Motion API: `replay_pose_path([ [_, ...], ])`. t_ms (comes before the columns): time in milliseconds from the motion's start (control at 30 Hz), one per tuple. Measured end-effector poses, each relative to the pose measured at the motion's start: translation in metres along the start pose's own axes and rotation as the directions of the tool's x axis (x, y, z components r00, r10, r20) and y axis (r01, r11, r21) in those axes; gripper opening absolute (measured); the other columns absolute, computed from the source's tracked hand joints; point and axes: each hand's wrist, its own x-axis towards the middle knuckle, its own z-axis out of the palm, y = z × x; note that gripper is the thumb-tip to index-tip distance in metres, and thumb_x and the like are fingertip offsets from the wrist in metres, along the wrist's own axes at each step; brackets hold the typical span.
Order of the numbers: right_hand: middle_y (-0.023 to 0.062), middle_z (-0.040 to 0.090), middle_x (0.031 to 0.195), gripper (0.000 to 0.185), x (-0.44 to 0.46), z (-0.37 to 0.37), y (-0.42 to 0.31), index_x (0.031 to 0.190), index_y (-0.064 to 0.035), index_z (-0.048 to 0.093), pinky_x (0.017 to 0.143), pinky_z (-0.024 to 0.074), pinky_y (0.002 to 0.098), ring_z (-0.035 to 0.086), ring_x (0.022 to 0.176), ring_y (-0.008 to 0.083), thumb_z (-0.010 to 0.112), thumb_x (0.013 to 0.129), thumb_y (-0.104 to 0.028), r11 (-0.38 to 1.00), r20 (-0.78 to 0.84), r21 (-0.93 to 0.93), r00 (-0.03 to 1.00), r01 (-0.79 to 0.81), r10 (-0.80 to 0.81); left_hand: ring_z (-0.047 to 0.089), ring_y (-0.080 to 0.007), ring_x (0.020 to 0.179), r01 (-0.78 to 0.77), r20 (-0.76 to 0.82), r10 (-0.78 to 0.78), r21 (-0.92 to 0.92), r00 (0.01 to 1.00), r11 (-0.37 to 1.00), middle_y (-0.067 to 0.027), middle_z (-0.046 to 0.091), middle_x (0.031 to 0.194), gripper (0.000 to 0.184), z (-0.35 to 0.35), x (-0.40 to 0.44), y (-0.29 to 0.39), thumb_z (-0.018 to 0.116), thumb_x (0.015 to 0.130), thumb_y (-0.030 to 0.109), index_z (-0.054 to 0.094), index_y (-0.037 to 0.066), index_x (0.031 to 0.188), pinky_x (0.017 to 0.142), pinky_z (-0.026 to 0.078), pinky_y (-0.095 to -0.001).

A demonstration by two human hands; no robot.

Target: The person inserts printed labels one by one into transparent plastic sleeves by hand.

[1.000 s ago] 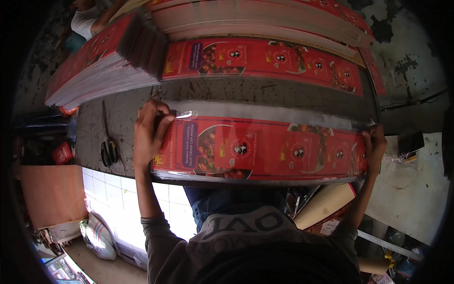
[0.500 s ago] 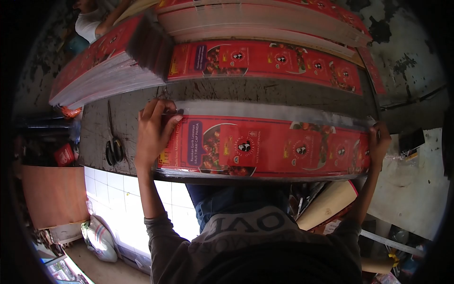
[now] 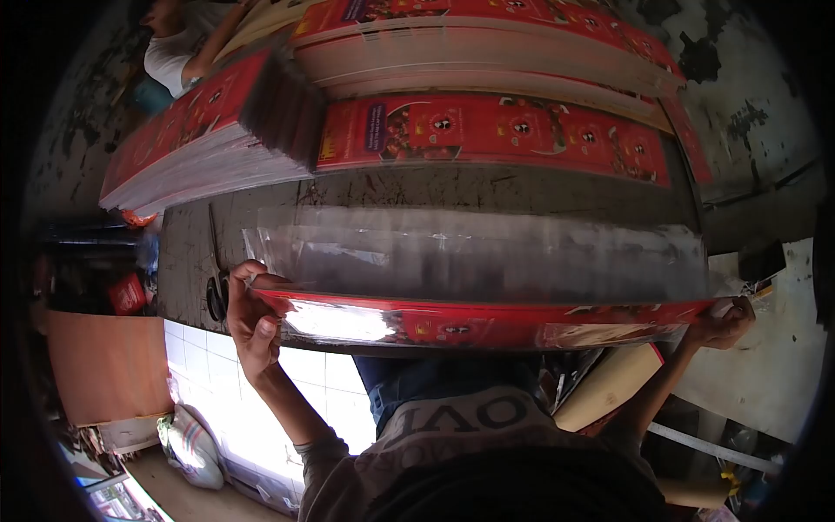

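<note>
A long red printed sheet (image 3: 487, 324) is tilted up along the table's front edge, with glare on its left part. My left hand (image 3: 254, 324) grips its left end between thumb and fingers. At the right end my right hand (image 3: 724, 324) is closed on the sheet's corner. Behind the sheet, clear plastic film (image 3: 487, 252) lies across the table. Partly hidden by my left hand, black-handled scissors (image 3: 216, 296) rest on the tabletop.
A tall stack of red sheets (image 3: 196, 143) stands at the back left. Another red printed piece (image 3: 496, 130) lies behind the film, with more stacks (image 3: 487, 56) beyond. A person (image 3: 178, 52) is at the upper left. A white sack (image 3: 191, 448) sits on the floor.
Both hands have come down and toward me and spread slightly apart. The red sheet has tipped from nearly flat to steeply tilted, and a wide band of clear film now shows behind it.
</note>
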Motion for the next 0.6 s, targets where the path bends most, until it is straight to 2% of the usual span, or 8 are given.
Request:
replay_pose_path([
  [133, 0.0154, 0.056, 0.098, 0.052, 0.005, 0.007, -0.017, 0.072, -0.0004, 0.046, 0.065, 0.0392, 0.0308, 0.048, 0.076, 0.0211, 0.023, 0.097, -0.041, 0.988, 0.055, -0.087, 0.991, 0.127, -0.122, 0.059, -0.0196, 0.086, 0.033, 0.036, -0.029, -0.111, 0.999, 0.993, -0.0132, 0.056, 0.100, 0.059, -0.010, -0.011, -0.023, 0.073, 0.074, 0.021, 0.042, -0.005, 0.117, 0.068, 0.053, -0.0266],
  [167, 0.0154, 0.056, 0.098, 0.052, 0.004, 0.005, -0.015, 0.072, -0.0004, 0.046, 0.065, 0.0392, 0.0308, 0.048, 0.076, 0.0211, 0.023, 0.097, -0.041, 0.988, 0.055, -0.087, 0.991, 0.126, -0.122, 0.058, -0.0211, 0.090, 0.035, 0.196, -0.013, -0.110, 0.981, 0.993, -0.0135, 0.056, 0.101, 0.057, -0.014, -0.008, -0.022, 0.072, 0.074, 0.018, 0.043, -0.005, 0.116, 0.070, 0.052, -0.0270],
  [267, 0.0169, 0.053, 0.104, 0.054, 0.002, 0.004, -0.009, 0.082, 0.0018, 0.050, 0.071, 0.0413, 0.0333, 0.050, 0.086, 0.0233, 0.024, 0.096, -0.043, 0.987, 0.137, -0.118, 0.986, 0.106, -0.090, 0.029, -0.0442, 0.126, 0.129, 0.394, -0.128, 0.023, 0.910, 0.991, -0.0287, 0.045, 0.125, 0.045, 0.008, 0.008, -0.002, 0.064, 0.073, 0.027, 0.060, -0.008, 0.101, 0.101, 0.019, -0.0524],
  [367, 0.0187, 0.050, 0.111, 0.058, 0.001, 0.004, -0.014, 0.089, 0.0048, 0.049, 0.082, 0.0416, 0.0380, 0.051, 0.098, 0.0281, 0.027, 0.093, -0.049, 0.999, 0.169, -0.032, 0.986, -0.010, 0.015, 0.018, -0.0480, 0.130, -0.028, 0.594, -0.022, 0.075, 0.804, 0.997, -0.0274, 0.052, 0.117, 0.045, 0.010, 0.020, -0.007, 0.062, 0.072, 0.034, 0.064, -0.003, 0.098, 0.101, -0.009, -0.0586],
  [433, 0.0189, 0.049, 0.114, 0.057, 0.002, 0.003, -0.023, 0.100, 0.0053, 0.047, 0.088, 0.0394, 0.0398, 0.049, 0.105, 0.0303, 0.026, 0.094, -0.048, 0.989, 0.162, -0.023, 0.976, -0.144, 0.146, 0.014, -0.0452, 0.132, -0.138, 0.724, 0.055, 0.056, 0.687, 0.989, -0.0242, 0.057, 0.112, 0.034, 0.008, 0.023, -0.008, 0.060, 0.076, 0.037, 0.068, 0.004, 0.080, 0.100, -0.019, -0.0527],
  [533, 0.0170, 0.048, 0.114, 0.053, -0.005, -0.004, -0.010, 0.105, 0.0037, 0.049, 0.087, 0.0395, 0.0386, 0.049, 0.104, 0.0272, 0.027, 0.095, -0.044, 0.897, 0.093, 0.068, 0.898, -0.437, 0.431, 0.013, -0.0437, 0.133, -0.185, 0.796, 0.099, 0.016, 0.597, 0.983, -0.0214, 0.057, 0.113, 0.037, -0.004, 0.023, -0.021, 0.053, 0.081, 0.039, 0.065, 0.007, 0.067, 0.099, -0.021, -0.0515],
  [567, 0.0170, 0.048, 0.114, 0.053, -0.005, -0.009, -0.006, 0.105, 0.0037, 0.049, 0.087, 0.0395, 0.0386, 0.049, 0.104, 0.0272, 0.027, 0.095, -0.044, 0.898, 0.090, 0.064, 0.898, -0.436, 0.430, 0.012, -0.0432, 0.133, -0.199, 0.819, 0.114, -0.001, 0.562, 0.980, -0.0204, 0.057, 0.113, 0.040, -0.007, 0.024, -0.023, 0.050, 0.083, 0.040, 0.064, 0.008, 0.063, 0.099, -0.022, -0.0511],
  [600, 0.0151, 0.049, 0.111, 0.051, -0.005, -0.016, 0.000, 0.106, 0.0031, 0.049, 0.085, 0.0403, 0.0365, 0.050, 0.100, 0.0246, 0.029, 0.095, -0.042, 0.785, 0.188, 0.173, 0.802, -0.595, 0.566, 0.011, -0.0425, 0.133, -0.211, 0.840, 0.099, 0.019, 0.533, 0.977, -0.0188, 0.056, 0.115, 0.042, -0.007, 0.024, -0.023, 0.046, 0.083, 0.040, 0.060, 0.009, 0.058, 0.098, -0.024, -0.0510],
])
